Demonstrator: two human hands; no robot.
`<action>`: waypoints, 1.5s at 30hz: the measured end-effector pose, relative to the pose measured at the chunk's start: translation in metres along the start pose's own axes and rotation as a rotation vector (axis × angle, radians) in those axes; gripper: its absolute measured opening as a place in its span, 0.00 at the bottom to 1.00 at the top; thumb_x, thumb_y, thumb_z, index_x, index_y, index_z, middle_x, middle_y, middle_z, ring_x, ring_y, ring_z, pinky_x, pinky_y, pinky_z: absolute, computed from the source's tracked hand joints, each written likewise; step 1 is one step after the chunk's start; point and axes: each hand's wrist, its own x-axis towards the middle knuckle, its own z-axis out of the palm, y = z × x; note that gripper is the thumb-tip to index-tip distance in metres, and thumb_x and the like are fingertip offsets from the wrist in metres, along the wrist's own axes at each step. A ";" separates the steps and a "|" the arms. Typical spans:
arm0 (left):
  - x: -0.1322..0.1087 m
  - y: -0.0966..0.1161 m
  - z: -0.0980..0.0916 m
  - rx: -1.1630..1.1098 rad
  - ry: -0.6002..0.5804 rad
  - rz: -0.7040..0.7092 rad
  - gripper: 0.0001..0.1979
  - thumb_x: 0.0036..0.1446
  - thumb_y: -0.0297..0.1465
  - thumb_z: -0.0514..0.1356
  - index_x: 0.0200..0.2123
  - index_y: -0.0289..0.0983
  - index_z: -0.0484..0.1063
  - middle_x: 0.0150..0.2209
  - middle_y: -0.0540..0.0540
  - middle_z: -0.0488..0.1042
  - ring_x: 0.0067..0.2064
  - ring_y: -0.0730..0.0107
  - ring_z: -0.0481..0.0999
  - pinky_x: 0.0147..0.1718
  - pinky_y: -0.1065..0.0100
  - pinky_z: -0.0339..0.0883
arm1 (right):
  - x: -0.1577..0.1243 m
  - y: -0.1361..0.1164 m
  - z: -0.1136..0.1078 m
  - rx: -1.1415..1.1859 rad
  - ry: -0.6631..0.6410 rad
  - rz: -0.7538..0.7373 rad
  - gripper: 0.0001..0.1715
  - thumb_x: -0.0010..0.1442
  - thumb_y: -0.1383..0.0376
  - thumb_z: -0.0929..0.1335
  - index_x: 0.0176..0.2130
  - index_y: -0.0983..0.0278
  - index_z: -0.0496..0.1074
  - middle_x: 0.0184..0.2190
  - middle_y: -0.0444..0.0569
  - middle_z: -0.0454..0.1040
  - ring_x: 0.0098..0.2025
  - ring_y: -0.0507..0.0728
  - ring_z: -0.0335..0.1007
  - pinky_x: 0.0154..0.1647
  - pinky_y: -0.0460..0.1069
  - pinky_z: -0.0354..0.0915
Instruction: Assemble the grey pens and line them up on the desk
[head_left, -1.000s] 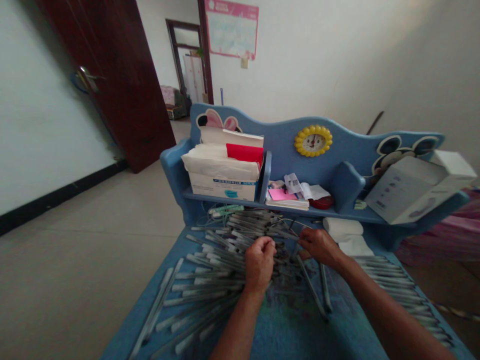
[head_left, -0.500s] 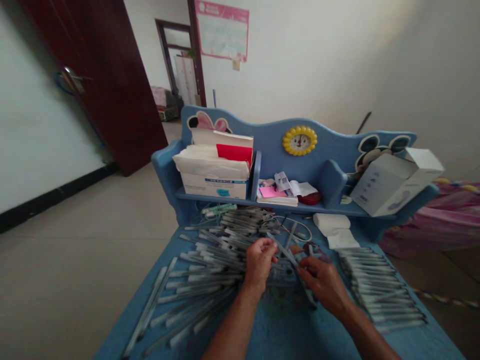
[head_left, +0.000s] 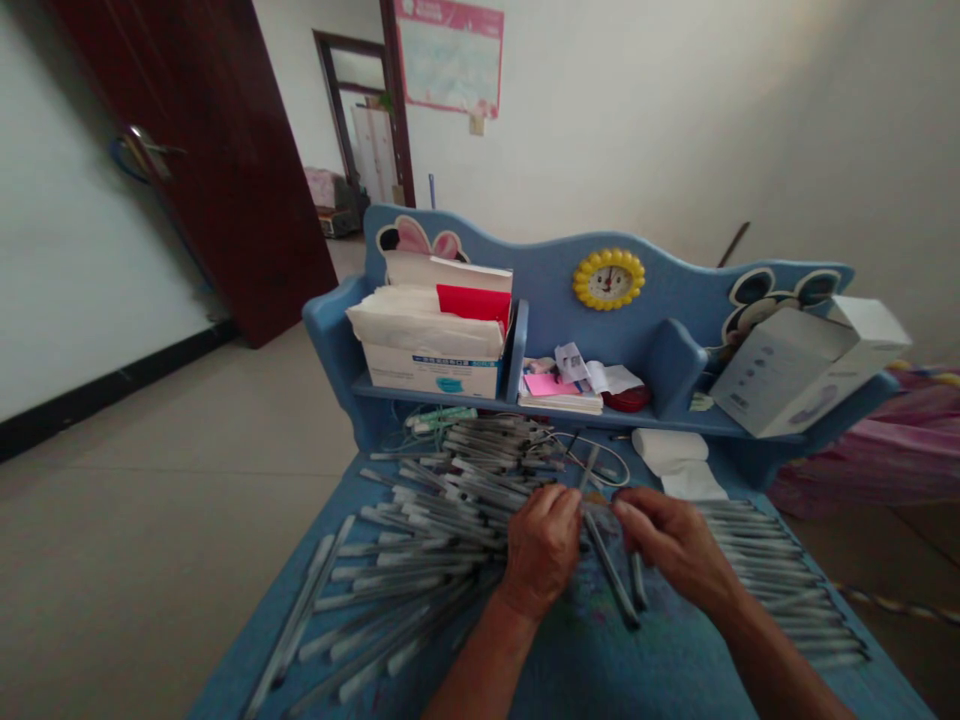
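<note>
My left hand [head_left: 546, 545] is closed, knuckles up, at the right edge of a loose heap of pens [head_left: 420, 540] with pale translucent barrels and dark ends. What its curled fingers hold is hidden. My right hand [head_left: 671, 545] is to the right with thumb and fingers pinched together; anything between them is too small to make out. A single pen [head_left: 613, 570] lies slanted between the two hands. Below the right fingers another pen [head_left: 637, 580] shows in part. Just behind the hands a further pen [head_left: 590, 467] points away from me.
A row of pens [head_left: 795, 580] lies along the table's right side. Behind stand a tissue roll [head_left: 670, 448] and a white cable [head_left: 622, 465]. The blue shelf [head_left: 555, 265] holds a mask box [head_left: 431, 370], papers [head_left: 566, 400] and a tilted white box [head_left: 795, 370].
My left hand has moved right and turned knuckles up. The slanted pen that both hands held is no longer between the left fingers. My right hand has risen slightly and shifted right.
</note>
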 end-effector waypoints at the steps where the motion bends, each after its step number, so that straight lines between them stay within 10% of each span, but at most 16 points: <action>1: 0.001 -0.003 -0.001 -0.034 0.036 -0.039 0.12 0.59 0.28 0.50 0.39 0.38 0.73 0.37 0.42 0.75 0.41 0.64 0.74 0.42 0.67 0.67 | 0.010 0.004 0.000 0.058 -0.008 0.026 0.23 0.61 0.54 0.56 0.32 0.65 0.70 0.17 0.43 0.68 0.17 0.51 0.62 0.19 0.44 0.57; 8: 0.008 -0.017 -0.009 -0.359 0.161 -0.415 0.10 0.55 0.34 0.55 0.35 0.37 0.73 0.26 0.48 0.75 0.27 0.69 0.74 0.29 0.72 0.67 | 0.088 0.023 0.032 -0.858 -0.159 -0.052 0.15 0.61 0.68 0.58 0.44 0.62 0.70 0.34 0.53 0.76 0.36 0.57 0.74 0.33 0.46 0.64; 18: 0.009 -0.019 -0.008 -0.589 0.131 -0.588 0.10 0.52 0.36 0.56 0.34 0.36 0.70 0.29 0.47 0.77 0.29 0.68 0.75 0.25 0.73 0.67 | 0.123 0.011 0.053 -0.985 -0.379 -0.302 0.14 0.57 0.76 0.60 0.36 0.69 0.73 0.38 0.61 0.74 0.41 0.62 0.72 0.39 0.53 0.64; 25: 0.008 -0.018 -0.011 -0.493 0.112 -0.506 0.11 0.54 0.36 0.55 0.35 0.36 0.73 0.27 0.48 0.75 0.28 0.69 0.73 0.28 0.73 0.65 | 0.099 -0.002 0.025 -0.888 -0.232 -0.287 0.14 0.59 0.73 0.59 0.38 0.67 0.72 0.37 0.55 0.74 0.38 0.56 0.71 0.37 0.46 0.63; 33: 0.007 -0.007 -0.009 -0.408 0.072 -0.356 0.11 0.54 0.33 0.55 0.37 0.36 0.74 0.31 0.47 0.76 0.31 0.68 0.74 0.34 0.71 0.65 | 0.046 -0.054 -0.042 0.207 0.257 -0.148 0.11 0.52 0.59 0.67 0.29 0.66 0.71 0.17 0.41 0.68 0.19 0.51 0.65 0.20 0.45 0.61; 45: 0.004 0.000 -0.001 -0.231 0.027 -0.152 0.09 0.55 0.30 0.53 0.36 0.36 0.72 0.32 0.47 0.76 0.35 0.68 0.75 0.36 0.71 0.65 | 0.027 -0.065 -0.050 0.311 0.203 -0.142 0.07 0.50 0.63 0.67 0.29 0.66 0.71 0.16 0.41 0.68 0.19 0.49 0.64 0.21 0.44 0.61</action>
